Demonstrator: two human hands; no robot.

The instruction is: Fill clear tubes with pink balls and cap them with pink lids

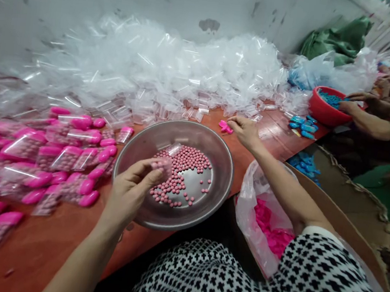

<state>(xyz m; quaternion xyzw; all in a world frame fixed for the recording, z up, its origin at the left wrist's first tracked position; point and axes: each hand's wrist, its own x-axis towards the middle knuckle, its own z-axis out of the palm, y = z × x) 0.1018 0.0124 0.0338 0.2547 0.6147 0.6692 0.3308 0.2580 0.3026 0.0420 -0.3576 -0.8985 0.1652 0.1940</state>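
Note:
My left hand (131, 188) pinches a small clear plastic container (162, 166) filled with pink balls, above the left part of a round metal bowl. Loose pink balls (182, 163) lie in that metal bowl (218, 194), and a clear piece of plastic rests among them. Beyond the bowl's right rim, my right hand (246, 132) has its fingertips closed at a few bright pink caps (225, 127) on the red-brown table. The fingers seem to grip one of these caps, though the contact is partly hidden.
Filled containers with pink caps (69, 156) are heaped on the left. Empty clear containers (176, 63) pile along the wall. A plastic bag of pink caps (250, 205) stands by my right arm. At right, another person's hands work at a red bowl (322, 107) near blue-capped containers (306, 126).

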